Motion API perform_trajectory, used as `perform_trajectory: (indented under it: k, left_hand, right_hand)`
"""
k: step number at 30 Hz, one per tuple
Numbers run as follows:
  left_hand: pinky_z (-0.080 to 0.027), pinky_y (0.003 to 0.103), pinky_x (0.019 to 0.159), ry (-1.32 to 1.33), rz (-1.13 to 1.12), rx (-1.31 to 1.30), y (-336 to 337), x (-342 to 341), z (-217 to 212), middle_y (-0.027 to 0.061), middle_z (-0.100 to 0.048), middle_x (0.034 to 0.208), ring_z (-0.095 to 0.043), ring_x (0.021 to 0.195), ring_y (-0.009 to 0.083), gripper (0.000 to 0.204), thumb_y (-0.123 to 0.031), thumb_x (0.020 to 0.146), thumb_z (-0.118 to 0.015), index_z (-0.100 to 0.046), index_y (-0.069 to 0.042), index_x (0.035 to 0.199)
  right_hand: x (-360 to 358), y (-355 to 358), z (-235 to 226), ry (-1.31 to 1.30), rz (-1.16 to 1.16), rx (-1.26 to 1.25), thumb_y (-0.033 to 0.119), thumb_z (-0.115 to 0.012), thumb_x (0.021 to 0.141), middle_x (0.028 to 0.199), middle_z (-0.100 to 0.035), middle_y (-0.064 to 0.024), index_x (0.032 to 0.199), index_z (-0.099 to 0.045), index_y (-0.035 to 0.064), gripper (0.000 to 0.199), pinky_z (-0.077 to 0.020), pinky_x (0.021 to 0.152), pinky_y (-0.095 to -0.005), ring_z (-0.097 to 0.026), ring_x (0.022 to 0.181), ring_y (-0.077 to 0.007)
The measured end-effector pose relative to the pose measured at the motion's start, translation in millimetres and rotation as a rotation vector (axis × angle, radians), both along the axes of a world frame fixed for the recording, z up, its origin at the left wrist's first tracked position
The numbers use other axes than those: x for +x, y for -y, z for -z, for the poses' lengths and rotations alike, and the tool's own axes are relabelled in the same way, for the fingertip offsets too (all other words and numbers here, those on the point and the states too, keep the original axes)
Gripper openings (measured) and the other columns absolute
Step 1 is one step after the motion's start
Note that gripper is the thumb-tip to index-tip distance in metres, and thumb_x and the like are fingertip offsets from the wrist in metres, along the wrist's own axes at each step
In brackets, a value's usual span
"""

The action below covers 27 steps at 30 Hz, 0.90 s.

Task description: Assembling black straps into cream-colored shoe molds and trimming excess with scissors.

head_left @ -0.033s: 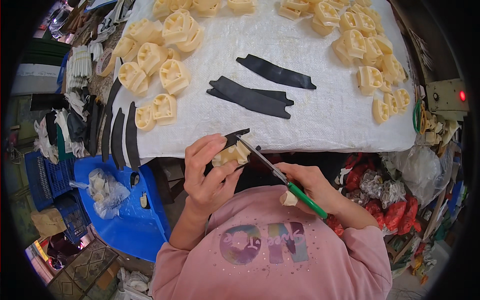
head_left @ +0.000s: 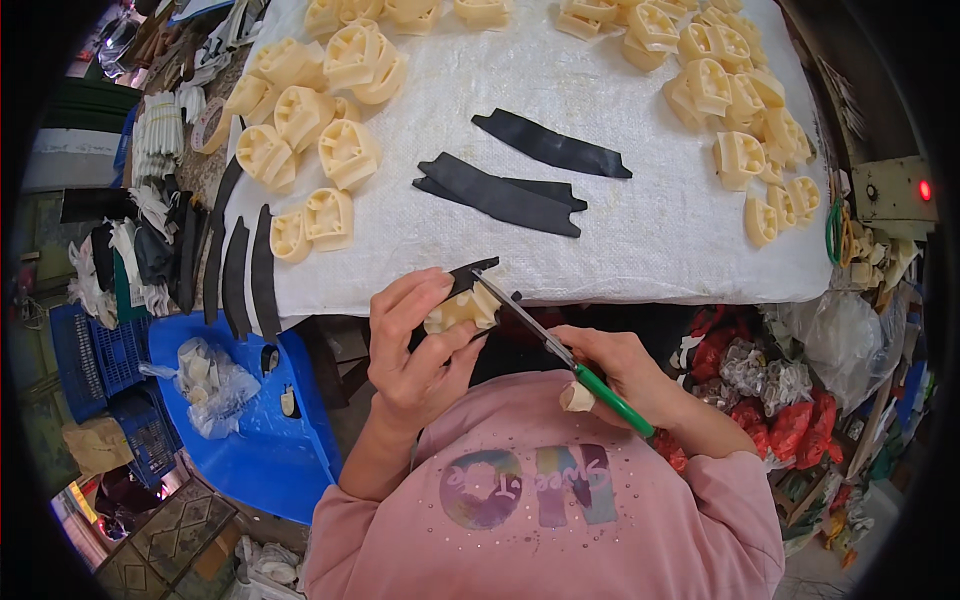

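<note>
shirt, one, pink; sleeves short, loose, plain pink; chest print of large block letters, mottled purple and grey, lighter script across; small dots scattered around; forearms bare.

A blue plastic tub sits left of the fingers, a crumpled clear bag lying in it, as I watch from my remote post. Farther left of the fingers, I pick out blue perforated crates near a brown paper bag. Right of the fingers, I see red plastic bags beside cloudy plastic sheeting. Far right and ahead of the fingers, I note a pale box, its red light lit.
</note>
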<state>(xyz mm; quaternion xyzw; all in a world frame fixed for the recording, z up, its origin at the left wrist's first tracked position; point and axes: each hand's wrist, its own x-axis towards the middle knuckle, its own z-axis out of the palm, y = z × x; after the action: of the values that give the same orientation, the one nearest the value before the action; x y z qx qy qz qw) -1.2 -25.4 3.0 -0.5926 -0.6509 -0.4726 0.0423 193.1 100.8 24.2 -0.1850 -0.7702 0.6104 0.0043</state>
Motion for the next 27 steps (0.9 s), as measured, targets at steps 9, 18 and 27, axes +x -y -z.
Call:
perform_trajectory:
  k: [9,18,27]
  left_hand:
    - [-0.049,0.039,0.082,0.052,-0.069,0.005,2,-2,6,0.0156,-0.056,0.110,-0.057,0.101,0.0335,0.025,0.004,0.058,-0.078,-0.060,-0.004,0.074]
    - [-0.046,0.035,0.082,0.066,-0.136,-0.192,5,-11,7,0.0134,-0.060,0.110,-0.055,0.100,0.0293,0.025,0.003,0.055,-0.077,-0.062,-0.004,0.073]
    - [-0.044,0.033,0.079,0.180,-0.124,-0.368,6,-19,17,0.0103,-0.063,0.111,-0.053,0.093,0.0250,0.026,0.001,0.054,-0.077,-0.064,-0.005,0.076]
  right_hand:
    - [8,6,14,0.072,-0.029,-0.030,0.007,-0.062,0.072,0.081,-0.058,-0.0157,0.118,-0.050,0.0008,0.048,-0.0467,0.062,-0.0347,-0.061,0.071,-0.0293]
    - [14,-9,-1,-0.012,0.271,-0.124,0.004,-0.066,0.073,0.104,-0.049,-0.0098,0.138,-0.036,0.0066,0.072,-0.0381,0.084,-0.0268,-0.050,0.094,-0.0190]
    - [-49,-22,10,-0.681,0.354,-0.919,0.020,-0.061,0.082,0.098,-0.052,-0.0099,0.147,-0.017,0.0091,0.078,-0.0408,0.071,-0.0260,-0.049,0.078,-0.0129]
